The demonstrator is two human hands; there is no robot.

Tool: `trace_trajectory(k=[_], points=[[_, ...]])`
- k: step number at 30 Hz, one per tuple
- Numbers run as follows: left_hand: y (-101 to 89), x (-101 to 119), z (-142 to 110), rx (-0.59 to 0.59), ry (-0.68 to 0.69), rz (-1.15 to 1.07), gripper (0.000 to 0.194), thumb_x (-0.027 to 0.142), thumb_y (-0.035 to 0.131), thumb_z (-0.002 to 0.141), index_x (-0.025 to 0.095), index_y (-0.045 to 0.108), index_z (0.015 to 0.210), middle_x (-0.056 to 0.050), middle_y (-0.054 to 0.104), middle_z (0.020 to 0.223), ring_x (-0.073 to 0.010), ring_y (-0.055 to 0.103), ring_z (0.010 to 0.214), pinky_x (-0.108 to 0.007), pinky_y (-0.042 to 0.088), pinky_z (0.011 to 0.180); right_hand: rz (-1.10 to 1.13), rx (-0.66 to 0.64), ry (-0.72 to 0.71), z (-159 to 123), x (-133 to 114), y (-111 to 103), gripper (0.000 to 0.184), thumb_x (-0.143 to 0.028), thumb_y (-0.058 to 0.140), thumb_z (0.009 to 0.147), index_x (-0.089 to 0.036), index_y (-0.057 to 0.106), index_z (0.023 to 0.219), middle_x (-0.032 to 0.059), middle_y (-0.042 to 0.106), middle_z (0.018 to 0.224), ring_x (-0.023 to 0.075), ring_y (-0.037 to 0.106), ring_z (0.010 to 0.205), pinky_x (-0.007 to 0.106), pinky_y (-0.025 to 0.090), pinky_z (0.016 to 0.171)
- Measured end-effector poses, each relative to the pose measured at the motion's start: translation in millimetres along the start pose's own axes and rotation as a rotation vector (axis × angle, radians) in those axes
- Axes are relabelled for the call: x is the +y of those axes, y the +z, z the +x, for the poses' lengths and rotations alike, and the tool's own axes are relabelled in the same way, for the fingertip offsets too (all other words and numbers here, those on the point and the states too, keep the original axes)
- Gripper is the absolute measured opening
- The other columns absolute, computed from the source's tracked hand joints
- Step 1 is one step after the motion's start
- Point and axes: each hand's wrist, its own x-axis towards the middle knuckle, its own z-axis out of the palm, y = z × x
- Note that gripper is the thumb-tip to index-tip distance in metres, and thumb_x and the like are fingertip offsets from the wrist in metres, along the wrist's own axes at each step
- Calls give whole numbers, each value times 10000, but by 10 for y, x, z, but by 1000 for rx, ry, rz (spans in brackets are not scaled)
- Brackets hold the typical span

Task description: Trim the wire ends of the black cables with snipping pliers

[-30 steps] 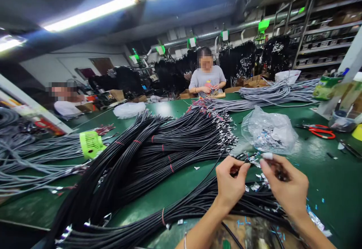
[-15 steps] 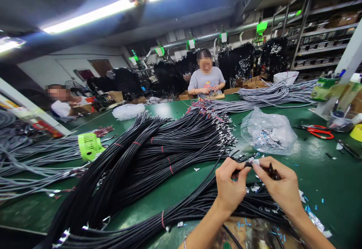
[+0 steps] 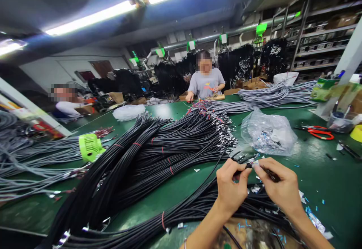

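My left hand (image 3: 232,183) is closed in a pinch around a black cable (image 3: 248,165) near its end. Right beside it, the thumb and forefinger of my right hand (image 3: 280,184) are pinched at the whitish, foil-like tip (image 3: 255,163) of that cable. A dark-handled tool (image 3: 272,175) is tucked inside my right palm; its kind is mostly hidden. Below both hands lies a bundle of black cables (image 3: 195,203), bound with a red tie (image 3: 163,220). A larger pile of black cables (image 3: 181,139) with bared white ends spreads to the left.
A clear plastic bag (image 3: 267,132) of scraps lies beyond my hands. Red-handled pliers (image 3: 319,132) and a green pen container (image 3: 325,88) are at the right. Left are a green fan-like housing (image 3: 89,147) and grey cables (image 3: 42,162). A co-worker (image 3: 206,77) sits across the green table.
My hands stay close together at the cable end, with the right fingers and the dark tool turned slightly. Across the table, the co-worker's hands have moved apart, one reaching toward the cable pile.
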Motion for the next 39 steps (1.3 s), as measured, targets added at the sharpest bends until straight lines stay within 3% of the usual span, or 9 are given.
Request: trace_trajectory(k=[8, 15, 21, 27, 30, 33, 36, 39], points=[[8, 4, -4, -13, 16, -4, 127, 129, 610, 798, 123, 602, 671, -1, 510, 611, -103, 456, 554, -202, 341, 506, -27, -21, -22, 10, 12, -20, 104, -159, 577, 823, -184, 609, 727, 16, 616, 734, 131, 553, 635, 223, 437, 565], [-15, 21, 32, -39, -21, -31, 131, 151, 588, 812, 112, 623, 691, -13, 515, 629, -105, 453, 549, -198, 330, 470, -67, -143, -84, 10, -2, -11, 128, -84, 593, 723, -197, 621, 671, -18, 587, 646, 121, 544, 564, 214, 428, 523], [-28, 10, 42, -22, -40, -21, 124, 155, 613, 797, 119, 622, 679, -9, 518, 628, -99, 450, 535, -195, 327, 464, -131, 40, -55, 30, -24, -44, 86, -168, 601, 813, -185, 609, 729, 0, 583, 668, 117, 514, 540, 227, 410, 515], [9, -18, 4, -77, -11, -2, 132, 158, 585, 807, 114, 664, 709, -24, 529, 621, -118, 450, 566, -225, 334, 517, -178, 48, -114, -4, 28, 1, 46, -152, 604, 818, -190, 625, 804, 3, 628, 723, 118, 563, 578, 220, 445, 574], [1, -33, 30, -181, -235, -177, 180, 250, 602, 807, 118, 695, 725, -38, 558, 646, -120, 458, 579, -236, 340, 541, -216, 55, -158, -19, 69, 13, 103, -119, 562, 834, -169, 625, 898, 32, 649, 783, 140, 607, 665, 233, 456, 643], [-12, -57, 80, -312, -475, -386, 344, 398, 570, 827, 107, 691, 689, -8, 515, 514, -88, 416, 446, -219, 317, 455, -235, 54, -190, -23, 92, 8, 126, -92, 537, 838, -160, 618, 906, 42, 654, 798, 141, 623, 691, 227, 462, 657], [-15, -81, 121, -420, -552, -493, 494, 545, 554, 792, 91, 668, 633, 14, 469, 429, -57, 351, 340, -197, 271, 371, -248, 68, -214, -39, 93, 13, 119, -93, 551, 837, -166, 618, 904, 35, 665, 787, 131, 632, 665, 213, 468, 644], [-4, -92, 132, -419, -604, -564, 535, 610, 597, 723, 89, 635, 604, 7, 494, 470, -41, 355, 344, -180, 255, 356, -275, 101, -245, -70, 88, 30, 104, -115, 580, 831, -169, 627, 906, 30, 670, 764, 135, 632, 637, 219, 467, 622]])
